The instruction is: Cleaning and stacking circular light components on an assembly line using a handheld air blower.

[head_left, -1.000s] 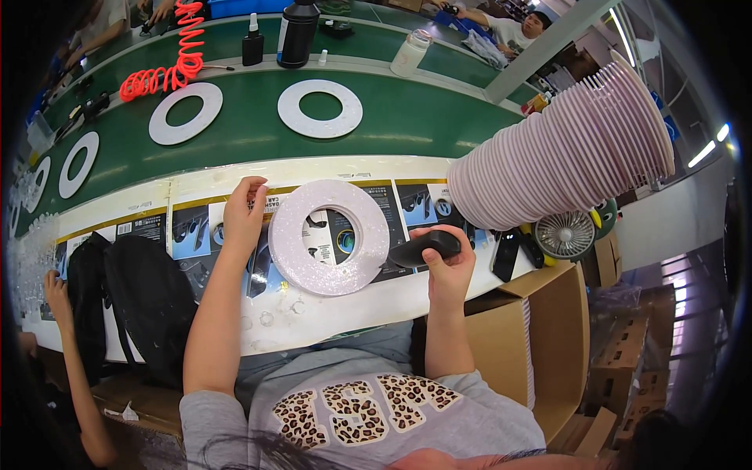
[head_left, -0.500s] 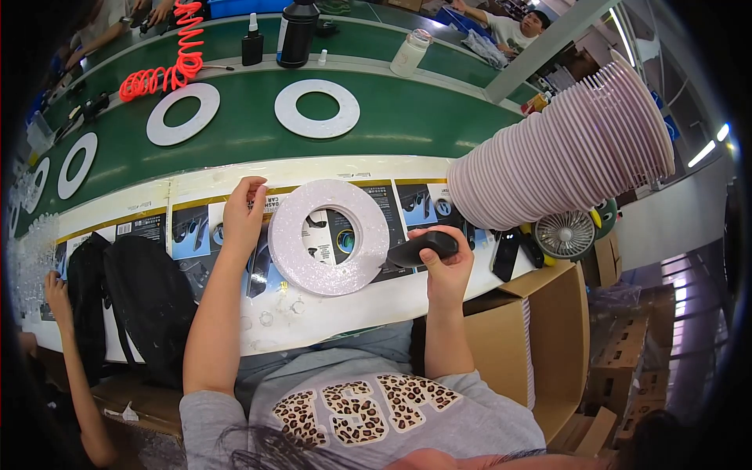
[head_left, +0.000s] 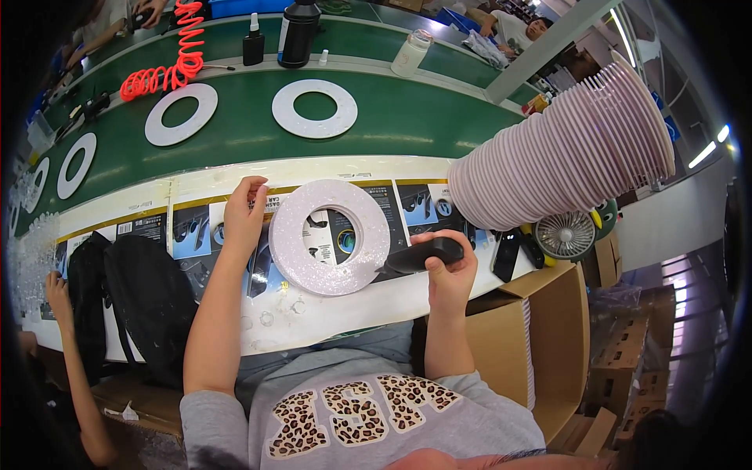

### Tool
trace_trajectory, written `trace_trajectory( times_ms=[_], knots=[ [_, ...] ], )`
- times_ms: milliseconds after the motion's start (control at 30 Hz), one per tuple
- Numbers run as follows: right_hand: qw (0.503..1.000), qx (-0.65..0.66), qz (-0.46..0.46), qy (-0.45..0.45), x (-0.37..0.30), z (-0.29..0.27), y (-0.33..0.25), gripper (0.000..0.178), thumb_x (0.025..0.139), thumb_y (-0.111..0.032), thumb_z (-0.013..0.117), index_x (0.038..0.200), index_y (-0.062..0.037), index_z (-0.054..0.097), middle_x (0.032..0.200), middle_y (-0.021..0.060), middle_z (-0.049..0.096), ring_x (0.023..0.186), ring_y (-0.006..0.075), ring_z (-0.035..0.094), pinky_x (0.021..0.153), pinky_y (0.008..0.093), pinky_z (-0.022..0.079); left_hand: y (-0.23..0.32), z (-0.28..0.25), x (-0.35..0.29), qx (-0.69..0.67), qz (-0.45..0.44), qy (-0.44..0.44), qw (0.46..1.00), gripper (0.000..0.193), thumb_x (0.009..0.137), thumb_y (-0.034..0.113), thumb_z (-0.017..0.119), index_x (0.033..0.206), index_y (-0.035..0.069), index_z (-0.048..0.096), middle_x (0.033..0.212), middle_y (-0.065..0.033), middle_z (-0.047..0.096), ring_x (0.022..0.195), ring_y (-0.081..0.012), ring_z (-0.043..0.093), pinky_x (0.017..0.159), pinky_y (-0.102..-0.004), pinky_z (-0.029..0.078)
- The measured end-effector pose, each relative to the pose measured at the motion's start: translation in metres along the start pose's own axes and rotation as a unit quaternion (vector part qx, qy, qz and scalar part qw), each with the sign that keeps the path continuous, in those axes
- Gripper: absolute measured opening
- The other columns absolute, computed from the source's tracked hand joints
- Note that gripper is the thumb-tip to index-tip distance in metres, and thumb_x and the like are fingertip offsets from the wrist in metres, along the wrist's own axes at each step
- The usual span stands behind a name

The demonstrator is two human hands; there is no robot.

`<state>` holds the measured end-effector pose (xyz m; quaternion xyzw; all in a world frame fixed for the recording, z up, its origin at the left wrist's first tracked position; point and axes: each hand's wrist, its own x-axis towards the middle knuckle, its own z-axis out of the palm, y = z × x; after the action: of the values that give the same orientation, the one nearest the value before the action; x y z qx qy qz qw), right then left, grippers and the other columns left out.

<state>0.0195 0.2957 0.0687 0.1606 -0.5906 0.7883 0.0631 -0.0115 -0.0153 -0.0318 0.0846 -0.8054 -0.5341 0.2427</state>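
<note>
A stack of glittery white flat rings (head_left: 291, 249) lies in front of me on printed sheets (head_left: 401, 205) on the white table. My right hand (head_left: 453, 270) is closed round a black-handled tool (head_left: 423, 255) with a narrow tip. That tip points left at the lower right rim of the rings; whether it touches them I cannot tell. My left hand (head_left: 247, 205) rests just off the upper left rim, fingers loosely bent and apart, with nothing visible in it.
Separate white rings (head_left: 280, 117) lie on the green conveyor belt (head_left: 243, 145). A tall leaning ring stack (head_left: 548, 149), a small fan (head_left: 565, 235) and a phone (head_left: 506, 255) are at right. Left stands a black bag (head_left: 149, 286), beside another person's arm (head_left: 74, 360). Below right is a cardboard box (head_left: 501, 337).
My right hand has tilted the tool slightly, its handle shifting a little right and down. The rings on the belt have crept left. My left hand stays still.
</note>
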Motion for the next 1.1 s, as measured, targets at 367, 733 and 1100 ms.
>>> trace_trajectory(
  times_ms=[367, 733, 1100],
  knots=[
    [0.997, 0.013, 0.041, -0.061, -0.014, 0.012, 0.008, 0.037, 0.071, -0.001, 0.079, 0.101, 0.0018, 0.058, 0.095, 0.0172, 0.068, 0.093, 0.0227, 0.066, 0.085, 0.0324, 0.053, 0.002, 0.002, 0.001, 0.007, -0.001, -0.001, 1.000, 0.017, 0.092, 0.014, 0.054, 0.104, 0.002, 0.059, 0.089, -0.0108, 0.064, 0.079, -0.0189, 0.060, 0.075, -0.0298, 0.048],
    [0.997, 0.008, 0.034, -0.065, -0.013, 0.011, 0.011, 0.036, 0.071, -0.001, 0.079, 0.101, 0.0015, 0.058, 0.094, 0.0163, 0.068, 0.094, 0.0228, 0.066, 0.084, 0.0323, 0.053, 0.003, 0.001, 0.001, -0.003, -0.009, -0.004, 1.000, 0.017, 0.092, 0.013, 0.054, 0.104, 0.002, 0.059, 0.089, -0.0105, 0.064, 0.080, -0.0182, 0.060, 0.075, -0.0296, 0.048],
    [0.998, 0.014, 0.032, -0.062, -0.013, 0.011, 0.010, 0.037, 0.071, -0.003, 0.079, 0.101, 0.0014, 0.058, 0.094, 0.0158, 0.068, 0.095, 0.0236, 0.066, 0.084, 0.0333, 0.053, 0.004, 0.002, 0.001, -0.006, -0.015, -0.008, 1.000, 0.017, 0.092, 0.012, 0.054, 0.104, 0.001, 0.059, 0.089, -0.0108, 0.064, 0.080, -0.0184, 0.060, 0.076, -0.0295, 0.048]
  ],
)
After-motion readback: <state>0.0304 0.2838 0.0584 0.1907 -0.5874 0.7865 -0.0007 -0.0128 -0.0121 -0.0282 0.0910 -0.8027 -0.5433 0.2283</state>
